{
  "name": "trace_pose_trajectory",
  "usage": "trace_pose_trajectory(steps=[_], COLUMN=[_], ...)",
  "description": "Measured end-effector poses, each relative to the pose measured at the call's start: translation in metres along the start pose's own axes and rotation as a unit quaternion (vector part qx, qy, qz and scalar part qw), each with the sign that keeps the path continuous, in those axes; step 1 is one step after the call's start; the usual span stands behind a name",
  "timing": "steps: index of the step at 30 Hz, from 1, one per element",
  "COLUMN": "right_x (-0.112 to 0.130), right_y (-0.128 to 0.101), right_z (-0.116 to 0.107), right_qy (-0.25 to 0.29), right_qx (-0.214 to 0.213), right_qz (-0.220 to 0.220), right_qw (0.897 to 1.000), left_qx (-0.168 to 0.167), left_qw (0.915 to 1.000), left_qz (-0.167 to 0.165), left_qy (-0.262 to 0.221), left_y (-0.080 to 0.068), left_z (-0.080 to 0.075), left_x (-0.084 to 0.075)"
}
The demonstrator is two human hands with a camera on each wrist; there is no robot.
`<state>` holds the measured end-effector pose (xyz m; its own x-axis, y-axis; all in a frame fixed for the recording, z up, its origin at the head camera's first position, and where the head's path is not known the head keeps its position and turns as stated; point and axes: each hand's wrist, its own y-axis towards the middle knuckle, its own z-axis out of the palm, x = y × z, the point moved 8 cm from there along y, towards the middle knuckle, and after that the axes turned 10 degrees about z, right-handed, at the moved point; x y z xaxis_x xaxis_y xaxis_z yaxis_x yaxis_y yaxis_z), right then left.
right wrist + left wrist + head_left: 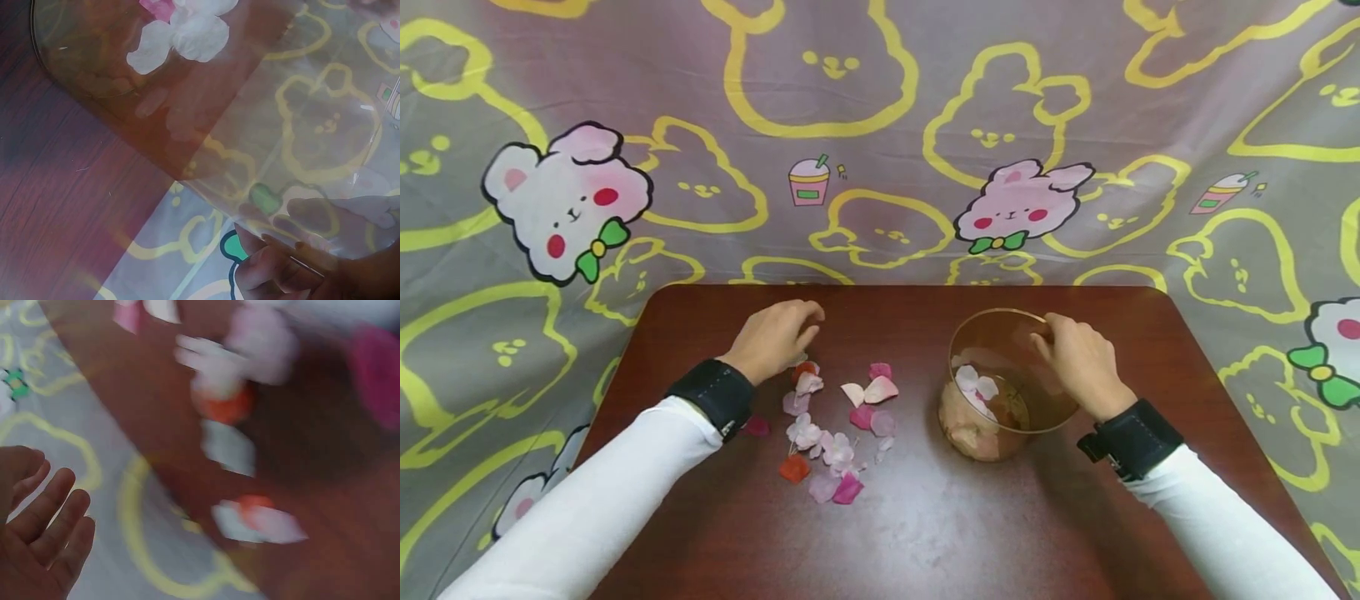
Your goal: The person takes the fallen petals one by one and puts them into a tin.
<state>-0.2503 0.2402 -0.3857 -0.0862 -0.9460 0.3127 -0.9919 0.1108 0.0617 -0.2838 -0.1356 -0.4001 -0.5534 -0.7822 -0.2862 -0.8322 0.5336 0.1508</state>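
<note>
My right hand (1081,364) pinches the far right rim of a clear amber-tinted bowl (973,443), thumb on the inside and fingers outside. A few white petals (201,39) and a pink one lie inside the bowl. On the left, my left hand (777,337) hovers just beyond the scattered petals, fingers loosely bent. Nothing shows between its fingers (53,528) in the left wrist view. Nearest to that hand is a red-orange petal (806,369) with pale petals around it.
Between the hands, white blossoms (838,450), magenta petals (848,489), an orange petal (794,468) and cream petals (881,389) lie loose on the dark red-brown table (940,542). A patterned cloth (880,108) hangs behind the table's far edge.
</note>
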Motion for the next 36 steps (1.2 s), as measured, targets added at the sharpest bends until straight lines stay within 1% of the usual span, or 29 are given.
trace_pose_trajectory(steps=[4, 7, 10, 14, 17, 18, 20, 25, 27, 30, 33, 36], right_x=[0.000, 0.000, 0.001, 0.001, 0.001, 0.001, 0.001, -0.001, 0.000, 0.000, 0.001, 0.001], right_y=[0.000, 0.000, 0.000, 0.000, 0.000, 0.000, 0.000, -0.001, 0.000, -0.001, -0.001, -0.001], right_z=[0.000, 0.000, 0.000, -0.001, -0.001, -0.001, -0.001, -0.001, -0.001, 0.000, 0.000, 0.001], right_qy=[-0.001, 0.001, 0.000, -0.001, -0.001, 0.000, 0.000, -0.001, -0.001, 0.000, 0.000, 0.001], right_qx=[0.003, 0.005, 0.002, -0.002, -0.001, 0.000, 0.002, 0.002, 0.000, -0.004, -0.006, -0.006], right_qz=[0.002, 0.001, 0.000, 0.000, 0.000, 0.000, 0.001, 0.003, 0.000, -0.004, -0.006, -0.006], right_qw=[1.000, 1.000, 1.000, 1.000, 1.000, 1.000, 1.000, 1.000, 1.000, 1.000, 1.000, 1.000], left_qx=[0.005, 0.010, 0.030, 0.074, 0.103, 0.111, 0.139, 0.217, 0.233, 0.238, 0.226, 0.214], left_qw=[0.9991, 0.9977, 0.9962, 0.9937, 0.9912, 0.9905, 0.9874, 0.9732, 0.9693, 0.9694, 0.9735, 0.9766], left_qz=[-0.042, -0.067, -0.081, -0.084, -0.082, -0.080, -0.075, -0.067, -0.066, -0.053, -0.033, -0.023], left_qy=[0.004, 0.008, 0.011, 0.013, 0.006, 0.001, -0.010, -0.037, -0.039, -0.030, -0.014, -0.001], left_y=[-0.022, -0.036, -0.048, -0.060, -0.067, -0.069, -0.072, -0.079, -0.081, -0.082, -0.082, -0.082], left_z=[0.005, 0.009, 0.015, 0.027, 0.035, 0.037, 0.042, 0.054, 0.058, 0.062, 0.061, 0.060], left_x=[0.039, 0.060, 0.072, 0.080, 0.082, 0.082, 0.079, 0.070, 0.068, 0.064, 0.058, 0.054])
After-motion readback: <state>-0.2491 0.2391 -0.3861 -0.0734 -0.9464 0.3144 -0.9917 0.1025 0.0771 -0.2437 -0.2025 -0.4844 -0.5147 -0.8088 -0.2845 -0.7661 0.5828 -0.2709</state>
